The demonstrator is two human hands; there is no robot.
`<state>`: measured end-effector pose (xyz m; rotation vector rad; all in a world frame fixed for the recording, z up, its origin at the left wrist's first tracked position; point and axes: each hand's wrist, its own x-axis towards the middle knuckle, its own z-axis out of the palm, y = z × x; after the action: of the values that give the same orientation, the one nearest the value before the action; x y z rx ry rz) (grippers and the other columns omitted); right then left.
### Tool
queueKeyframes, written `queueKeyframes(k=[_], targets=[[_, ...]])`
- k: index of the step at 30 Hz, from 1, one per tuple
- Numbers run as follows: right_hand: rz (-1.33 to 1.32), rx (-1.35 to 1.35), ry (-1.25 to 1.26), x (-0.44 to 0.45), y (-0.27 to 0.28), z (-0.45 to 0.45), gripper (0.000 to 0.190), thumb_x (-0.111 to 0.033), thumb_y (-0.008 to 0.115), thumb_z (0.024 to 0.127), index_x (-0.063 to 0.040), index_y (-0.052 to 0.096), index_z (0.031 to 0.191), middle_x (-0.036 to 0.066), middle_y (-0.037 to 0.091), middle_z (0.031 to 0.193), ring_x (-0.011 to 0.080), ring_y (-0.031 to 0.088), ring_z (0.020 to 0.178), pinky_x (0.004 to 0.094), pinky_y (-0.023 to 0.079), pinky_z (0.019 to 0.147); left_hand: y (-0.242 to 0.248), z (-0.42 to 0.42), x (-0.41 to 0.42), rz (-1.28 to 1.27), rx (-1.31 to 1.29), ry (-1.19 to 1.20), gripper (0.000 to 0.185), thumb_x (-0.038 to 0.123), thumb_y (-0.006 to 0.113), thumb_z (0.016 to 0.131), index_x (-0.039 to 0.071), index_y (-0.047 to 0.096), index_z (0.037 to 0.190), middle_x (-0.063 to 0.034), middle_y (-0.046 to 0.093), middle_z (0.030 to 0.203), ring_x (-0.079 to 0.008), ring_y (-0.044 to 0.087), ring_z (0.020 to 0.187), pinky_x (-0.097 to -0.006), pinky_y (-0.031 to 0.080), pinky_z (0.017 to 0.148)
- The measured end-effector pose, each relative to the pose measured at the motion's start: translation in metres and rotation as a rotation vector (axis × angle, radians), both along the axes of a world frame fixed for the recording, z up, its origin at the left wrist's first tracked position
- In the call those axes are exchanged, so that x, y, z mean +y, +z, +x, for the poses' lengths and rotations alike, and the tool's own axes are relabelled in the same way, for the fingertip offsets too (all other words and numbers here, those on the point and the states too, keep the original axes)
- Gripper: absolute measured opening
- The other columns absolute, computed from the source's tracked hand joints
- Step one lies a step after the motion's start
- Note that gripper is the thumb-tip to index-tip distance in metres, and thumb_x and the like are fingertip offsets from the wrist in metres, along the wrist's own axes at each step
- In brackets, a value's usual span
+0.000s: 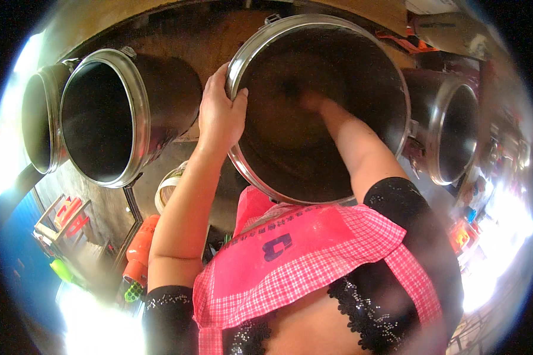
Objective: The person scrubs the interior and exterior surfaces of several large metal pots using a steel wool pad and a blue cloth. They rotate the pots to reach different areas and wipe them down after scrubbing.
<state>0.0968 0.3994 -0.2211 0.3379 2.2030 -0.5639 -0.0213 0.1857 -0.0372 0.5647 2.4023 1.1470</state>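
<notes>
A large round metal drum (308, 20) with a shiny rim stands open in front of my chest, its mouth facing me. My left hand (222, 108) grips the left side of this rim, thumb on the inner side and fingers on the outer side. Deep in the dark interior is my right hand (312, 100), with the forearm reaching in past the right part of the rim. A dark patch lies just beyond its fingers, but shadow hides whether they hold anything. The drum's lower rim meets my pink checked apron (293, 248).
To the left are a similar open drum (140, 113) and another drum (52, 120) beyond it. A further drum (437, 128) stands close on the right. Below left are a pale round container (163, 195), an orange-red bottle-shaped object (141, 244) and a small wooden stool (49, 228).
</notes>
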Motion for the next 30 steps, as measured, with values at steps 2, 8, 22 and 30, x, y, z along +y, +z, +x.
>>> queueKeyframes(k=[2, 8, 22, 30], targets=[[0.034, 0.054, -0.103, -0.008, -0.035, -0.005, 0.054, -0.035, 0.063, 0.09, -0.005, 0.056, 0.133, 0.018, 0.061, 0.129, 0.0335, 0.059, 0.116, 0.043, 0.046, 0.099, 0.0, 0.003, -0.001, -0.001, -0.033, 0.027, 0.053, 0.013, 0.064, 0.086, 0.0, 0.048, 0.135, -0.0224, 0.056, 0.126, -0.0391, 0.053, 0.119, -0.0416, 0.041, 0.102], [0.063, 0.167, -0.348, -0.051, -0.097, -0.04, 0.049, -0.033, 0.062, 0.091, -0.005, 0.057, 0.131, 0.016, 0.061, 0.129, 0.0315, 0.06, 0.115, 0.0425, 0.047, 0.099, 0.003, 0.005, -0.003, 0.059, -0.044, 0.025, 0.052, 0.012, 0.064, 0.086, -0.002, 0.048, 0.134, -0.0227, 0.056, 0.125, -0.0388, 0.055, 0.116, -0.041, 0.042, 0.101], [-0.933, -0.692, -0.996, -0.088, 0.047, 0.044, 0.038, -0.026, 0.06, 0.094, -0.008, 0.061, 0.127, 0.01, 0.062, 0.128, 0.0269, 0.061, 0.112, 0.0416, 0.048, 0.097, -0.004, 0.005, -0.002, 0.089, -0.043, 0.074, 0.05, 0.017, 0.066, 0.085, 0.001, 0.053, 0.131, -0.0191, 0.059, 0.122, -0.0374, 0.057, 0.113, -0.0408, 0.045, 0.098], [-0.895, 0.363, -0.811, -0.123, 0.137, 0.019, 0.048, -0.025, 0.054, 0.094, -0.003, 0.049, 0.137, 0.019, 0.062, 0.125, 0.0319, 0.062, 0.111, 0.0449, 0.047, 0.098, -0.01, 0.003, 0.001, 0.051, 0.174, 0.056, 0.052, 0.017, 0.069, 0.088, 0.003, 0.052, 0.135, -0.0113, 0.066, 0.105, -0.0174, 0.062, 0.089, -0.0307, 0.05, 0.082]])
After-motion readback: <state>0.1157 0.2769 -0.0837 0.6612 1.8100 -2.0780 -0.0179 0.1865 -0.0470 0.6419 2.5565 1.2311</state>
